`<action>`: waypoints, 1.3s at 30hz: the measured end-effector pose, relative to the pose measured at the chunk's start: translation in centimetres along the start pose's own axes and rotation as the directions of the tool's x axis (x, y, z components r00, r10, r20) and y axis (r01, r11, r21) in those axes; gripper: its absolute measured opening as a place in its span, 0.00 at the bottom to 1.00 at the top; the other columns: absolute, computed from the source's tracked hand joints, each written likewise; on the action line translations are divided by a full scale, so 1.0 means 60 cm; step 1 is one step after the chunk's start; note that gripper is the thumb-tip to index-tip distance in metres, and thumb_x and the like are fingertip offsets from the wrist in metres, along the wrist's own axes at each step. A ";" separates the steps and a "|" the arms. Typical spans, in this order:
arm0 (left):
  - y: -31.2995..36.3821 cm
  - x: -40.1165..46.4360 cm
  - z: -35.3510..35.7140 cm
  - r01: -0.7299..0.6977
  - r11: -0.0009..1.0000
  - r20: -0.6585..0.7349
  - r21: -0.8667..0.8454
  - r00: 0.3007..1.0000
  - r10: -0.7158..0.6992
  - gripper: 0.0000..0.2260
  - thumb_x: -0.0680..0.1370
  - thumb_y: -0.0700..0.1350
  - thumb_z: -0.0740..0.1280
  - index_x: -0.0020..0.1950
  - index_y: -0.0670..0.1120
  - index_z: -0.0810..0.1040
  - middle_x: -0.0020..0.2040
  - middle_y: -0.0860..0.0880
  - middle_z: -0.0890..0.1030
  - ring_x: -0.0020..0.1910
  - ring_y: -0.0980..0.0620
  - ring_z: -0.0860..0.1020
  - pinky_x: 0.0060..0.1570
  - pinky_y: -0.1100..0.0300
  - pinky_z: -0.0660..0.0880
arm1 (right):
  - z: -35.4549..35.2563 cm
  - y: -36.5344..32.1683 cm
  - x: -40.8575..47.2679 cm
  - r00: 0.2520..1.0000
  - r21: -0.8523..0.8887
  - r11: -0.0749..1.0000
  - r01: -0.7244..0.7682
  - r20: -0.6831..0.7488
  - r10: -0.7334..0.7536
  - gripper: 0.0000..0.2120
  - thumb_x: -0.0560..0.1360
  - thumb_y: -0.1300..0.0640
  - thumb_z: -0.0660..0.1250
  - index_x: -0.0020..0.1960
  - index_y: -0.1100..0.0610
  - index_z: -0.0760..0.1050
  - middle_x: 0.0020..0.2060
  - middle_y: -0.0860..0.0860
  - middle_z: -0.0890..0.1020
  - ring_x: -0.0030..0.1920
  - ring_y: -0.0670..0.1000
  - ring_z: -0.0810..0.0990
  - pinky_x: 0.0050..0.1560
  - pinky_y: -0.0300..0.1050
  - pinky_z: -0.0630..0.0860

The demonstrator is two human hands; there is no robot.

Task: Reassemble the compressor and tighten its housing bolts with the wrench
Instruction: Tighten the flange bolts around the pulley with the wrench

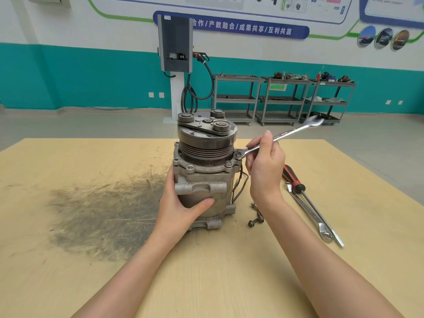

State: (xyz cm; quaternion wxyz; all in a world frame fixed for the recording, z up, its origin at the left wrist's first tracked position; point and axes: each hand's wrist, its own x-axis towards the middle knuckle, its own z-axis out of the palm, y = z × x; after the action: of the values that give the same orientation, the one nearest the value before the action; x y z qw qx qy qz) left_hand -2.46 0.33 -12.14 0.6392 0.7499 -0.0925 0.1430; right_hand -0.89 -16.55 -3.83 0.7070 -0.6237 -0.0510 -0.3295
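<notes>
Compressor [203, 171] stands assembled; my left hand [183, 203] grips its body, my right hand [266, 166] holds the wrench [282, 134] on a housing bolt [238, 154]; loose bolts [255, 218] remain.

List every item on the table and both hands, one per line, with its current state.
compressor: upright on the table, pulley end up.
wrench: ring end on a flange bolt, handle angled up.
right hand: grips the wrench handle.
left hand: holds the compressor body.
loose bolts: lying beside the compressor base.
screwdriver: lying flat, unused.
second wrench: lying flat under the screwdriver.
</notes>
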 end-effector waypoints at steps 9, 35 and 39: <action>0.003 -0.002 0.000 0.013 1.000 -0.001 0.005 1.000 -0.013 0.51 0.58 0.61 0.78 0.78 0.54 0.60 0.70 0.55 0.75 0.70 0.56 0.72 0.72 0.48 0.68 | 0.002 -0.015 -0.004 0.985 0.042 0.984 0.172 0.009 -0.172 0.20 0.84 0.49 0.51 0.38 0.51 0.72 0.22 0.44 0.69 0.23 0.45 0.67 0.23 0.41 0.64; 0.004 -0.001 0.001 0.035 0.999 -0.008 -0.010 0.999 -0.035 0.48 0.59 0.59 0.79 0.75 0.49 0.63 0.67 0.51 0.77 0.69 0.52 0.74 0.71 0.45 0.69 | -0.024 -0.024 0.068 0.734 0.053 0.785 -0.617 0.400 0.549 0.14 0.84 0.53 0.55 0.43 0.57 0.71 0.20 0.46 0.65 0.18 0.43 0.62 0.17 0.34 0.58; 0.004 0.000 0.000 0.029 1.000 -0.012 0.000 1.000 -0.029 0.50 0.59 0.59 0.79 0.76 0.50 0.62 0.68 0.52 0.77 0.69 0.53 0.73 0.71 0.46 0.69 | -0.024 -0.030 0.083 0.684 -0.072 0.787 -0.613 0.448 0.575 0.14 0.84 0.54 0.56 0.43 0.57 0.72 0.20 0.46 0.65 0.18 0.43 0.61 0.18 0.34 0.57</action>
State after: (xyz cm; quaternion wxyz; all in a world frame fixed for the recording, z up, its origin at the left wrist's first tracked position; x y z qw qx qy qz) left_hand -2.50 0.27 -11.93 0.6418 0.7503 -0.0780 0.1381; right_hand 1.58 -19.87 -0.22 0.7693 -0.6344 -0.0210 0.0724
